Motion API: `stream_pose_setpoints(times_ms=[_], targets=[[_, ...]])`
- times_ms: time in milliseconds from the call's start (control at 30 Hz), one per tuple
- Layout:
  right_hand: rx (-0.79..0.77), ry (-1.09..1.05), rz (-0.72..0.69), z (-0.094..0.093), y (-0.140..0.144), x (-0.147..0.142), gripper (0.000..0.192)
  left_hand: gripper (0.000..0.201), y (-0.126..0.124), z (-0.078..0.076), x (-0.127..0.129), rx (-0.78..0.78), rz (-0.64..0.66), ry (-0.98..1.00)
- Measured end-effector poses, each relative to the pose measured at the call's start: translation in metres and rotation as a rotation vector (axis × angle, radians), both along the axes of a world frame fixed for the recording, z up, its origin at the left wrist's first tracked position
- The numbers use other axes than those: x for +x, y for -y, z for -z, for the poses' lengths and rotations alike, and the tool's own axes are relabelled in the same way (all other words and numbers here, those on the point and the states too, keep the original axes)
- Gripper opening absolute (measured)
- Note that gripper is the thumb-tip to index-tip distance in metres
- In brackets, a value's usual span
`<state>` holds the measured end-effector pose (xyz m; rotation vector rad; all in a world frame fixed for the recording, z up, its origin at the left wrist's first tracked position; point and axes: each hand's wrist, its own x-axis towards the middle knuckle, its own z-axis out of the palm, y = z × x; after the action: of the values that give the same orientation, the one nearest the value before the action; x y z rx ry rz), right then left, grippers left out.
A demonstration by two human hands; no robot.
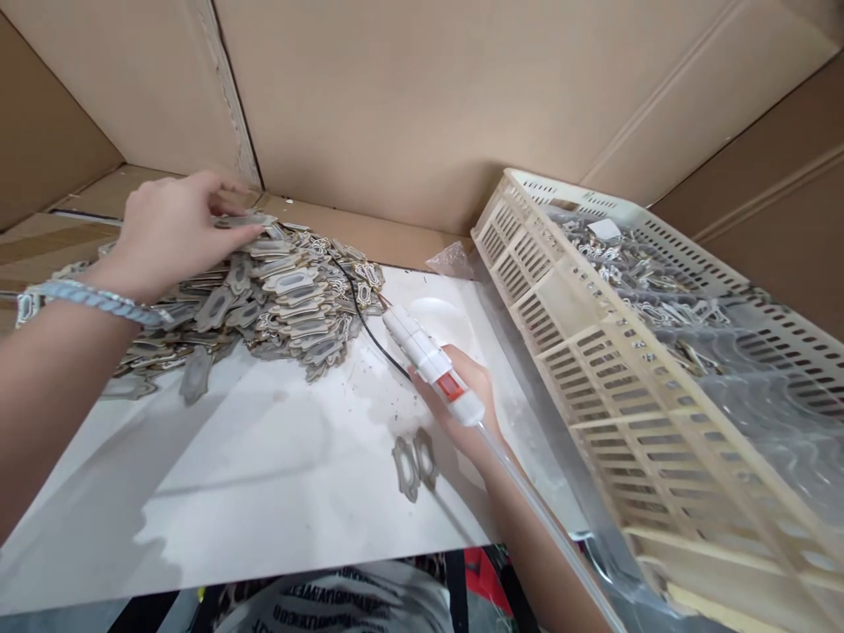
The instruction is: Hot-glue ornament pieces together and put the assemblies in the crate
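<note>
My left hand (171, 229), with a braided blue band on its wrist, reaches over a heap of small flat metal pieces (290, 290) at the left. Its thumb and fingers are apart, with the thumb touching the top of the heap. My right hand (462, 400) is wrapped round a white glue gun (425, 356) with a red switch. The nozzle points up and left toward the heap. A long clear glue stick (547, 519) sticks out of its rear. Two frame-shaped metal pieces (415, 464) lie side by side on the white board (264, 475), below the glue gun.
A cream plastic basket (573, 352) stands at the right, holding wavy clear trays (758, 396) with many metal pieces. A black cord (369, 330) runs from the heap to the glue gun. Cardboard walls (396, 105) enclose the back and sides. Crumpled clear plastic (452, 259) lies by the basket.
</note>
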<state>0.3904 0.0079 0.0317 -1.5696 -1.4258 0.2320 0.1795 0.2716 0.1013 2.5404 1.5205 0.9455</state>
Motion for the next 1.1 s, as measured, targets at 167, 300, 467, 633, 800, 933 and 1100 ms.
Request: stream_pose_setpoints(times_ms=[167,300,467,633,800,933,1100], targets=[[0.000,-0.028,0.024,-0.001,-0.001,0.000,0.025,0.080,0.006,-0.010,-0.001,0.063,0.012,0.035],[0.000,-0.065,0.078,-0.001,-0.001,0.001,0.026,0.049,0.057,-0.013,0.002,0.080,0.267,0.064],[-0.002,-0.112,0.094,-0.001,-0.002,0.002,0.031,0.031,0.139,0.020,0.022,-0.226,1.084,-0.217],[-0.006,-0.112,0.088,-0.001,-0.003,0.003,0.030,0.051,0.177,0.066,0.041,-0.292,1.206,-0.317],[-0.021,-0.111,0.105,-0.002,-0.003,0.002,0.029,0.032,0.181,0.081,0.046,-0.263,1.244,-0.275],[-0.015,-0.107,0.101,-0.003,-0.002,0.001,0.029,0.028,0.181,0.080,0.046,-0.202,1.236,-0.290],[-0.014,-0.096,0.125,-0.006,-0.001,-0.001,0.031,0.019,0.169,0.083,0.034,-0.107,1.161,-0.296]])
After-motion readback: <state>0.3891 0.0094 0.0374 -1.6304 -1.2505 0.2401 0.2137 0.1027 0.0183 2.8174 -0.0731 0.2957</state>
